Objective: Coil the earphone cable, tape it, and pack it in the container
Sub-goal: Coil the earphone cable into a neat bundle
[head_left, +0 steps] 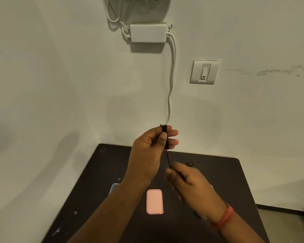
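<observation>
My left hand [152,148] is raised above the dark table [218,190], with loops of the black earphone cable [164,135] wound around its fingers and the thumb pressed on them. A strand of the cable runs down from the coil into my right hand [189,181], which pinches it lower and to the right. The earbuds [189,163] lie on the table behind my right hand. A pink rectangular lid [154,201] lies flat on the table between my forearms. A clear container [113,188] shows partly behind my left forearm.
A white wall rises right behind the table, with a white adapter box [147,32], its hanging white cables [171,81] and a wall switch [204,71]. The table's right edge drops to the floor [288,223].
</observation>
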`<state>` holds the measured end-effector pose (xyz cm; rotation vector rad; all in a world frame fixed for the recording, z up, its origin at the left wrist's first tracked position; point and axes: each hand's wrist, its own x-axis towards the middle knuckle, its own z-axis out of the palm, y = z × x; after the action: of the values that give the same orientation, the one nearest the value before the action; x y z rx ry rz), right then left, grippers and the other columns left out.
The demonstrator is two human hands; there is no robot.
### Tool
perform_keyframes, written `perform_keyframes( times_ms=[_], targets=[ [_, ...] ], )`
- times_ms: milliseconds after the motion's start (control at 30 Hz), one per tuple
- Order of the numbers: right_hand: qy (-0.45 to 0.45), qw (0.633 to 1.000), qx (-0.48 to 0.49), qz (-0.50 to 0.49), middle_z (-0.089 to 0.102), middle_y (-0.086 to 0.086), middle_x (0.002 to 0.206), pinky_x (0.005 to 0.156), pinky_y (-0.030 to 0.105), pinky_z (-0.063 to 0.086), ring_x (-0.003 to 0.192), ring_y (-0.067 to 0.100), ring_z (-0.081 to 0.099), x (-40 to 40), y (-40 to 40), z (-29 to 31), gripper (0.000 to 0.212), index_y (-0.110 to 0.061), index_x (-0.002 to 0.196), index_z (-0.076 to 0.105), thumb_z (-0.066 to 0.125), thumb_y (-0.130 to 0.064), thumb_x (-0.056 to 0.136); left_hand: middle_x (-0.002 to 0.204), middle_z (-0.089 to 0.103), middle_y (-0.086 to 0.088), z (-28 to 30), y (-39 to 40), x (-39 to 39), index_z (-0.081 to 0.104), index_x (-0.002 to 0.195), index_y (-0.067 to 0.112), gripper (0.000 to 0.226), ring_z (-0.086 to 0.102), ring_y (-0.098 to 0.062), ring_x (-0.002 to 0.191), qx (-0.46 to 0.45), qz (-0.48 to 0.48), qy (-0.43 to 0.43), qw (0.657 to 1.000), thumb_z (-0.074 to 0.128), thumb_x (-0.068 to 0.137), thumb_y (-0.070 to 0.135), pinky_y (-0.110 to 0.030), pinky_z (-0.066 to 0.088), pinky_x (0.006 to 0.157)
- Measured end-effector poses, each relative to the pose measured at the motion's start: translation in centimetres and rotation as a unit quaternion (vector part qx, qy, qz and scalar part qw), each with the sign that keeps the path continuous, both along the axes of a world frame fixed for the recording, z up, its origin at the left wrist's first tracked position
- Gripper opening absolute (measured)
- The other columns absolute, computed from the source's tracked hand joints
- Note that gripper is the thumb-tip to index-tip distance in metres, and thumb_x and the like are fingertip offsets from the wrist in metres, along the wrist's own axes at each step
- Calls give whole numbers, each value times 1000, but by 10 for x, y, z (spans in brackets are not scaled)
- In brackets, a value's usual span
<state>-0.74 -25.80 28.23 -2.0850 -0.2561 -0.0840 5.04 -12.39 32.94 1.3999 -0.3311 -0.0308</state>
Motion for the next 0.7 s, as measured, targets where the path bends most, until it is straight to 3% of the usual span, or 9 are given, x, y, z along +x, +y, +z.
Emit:
perform_keyframes(
  times_ms=[167,267,433,533,633,700],
  targets=[
    [-46,999,-21,-6,56,-4,64,52,17,39,55,7,50,-12,-3,40,14,-29,77,60,62,-30,91,108,75,5,-21,3,7,66,118,14,26,74,-9,92,93,20,5,995,48,101,6,-17,55,80],
    [-118,991,-24,-53,57,1,63,51,15,38,57,11,52,0,-16,67,12,-23,81,63,60,-26,92,101,77,2,-34,0,0,68,116,9,24,73,-7,92,111,6,22,994,51,100,6,-19,56,84],
    [-155,979,-26,-127,58,-1,66,55,13,37,58,7,48,37,-42,84,11,-24,83,61,61,-26,94,95,76,-7,-34,-6,-20,68,108,15,25,74,-20,87,106,-66,26,992,47,101,4,-27,58,82],
    [-115,984,-30,-134,62,4,74,61,21,41,63,11,51,59,-54,70,13,-22,85,62,59,-31,94,89,76,-5,-20,-7,-29,69,106,13,26,73,-19,80,63,-103,18,992,45,100,3,-27,59,79],
    [-67,991,-16,-114,62,6,72,69,39,48,69,24,54,62,-53,41,21,-22,80,60,55,-36,94,89,76,-5,-1,-8,-30,71,105,10,26,72,-19,79,-14,-105,17,994,46,99,4,-29,59,79],
    [-54,995,2,-81,56,-5,65,66,46,48,63,18,51,52,-44,24,25,-24,77,56,50,-41,94,91,76,-7,9,-8,-26,72,106,10,26,72,-21,82,-61,-91,14,994,48,99,6,-33,59,82]
  ],
)
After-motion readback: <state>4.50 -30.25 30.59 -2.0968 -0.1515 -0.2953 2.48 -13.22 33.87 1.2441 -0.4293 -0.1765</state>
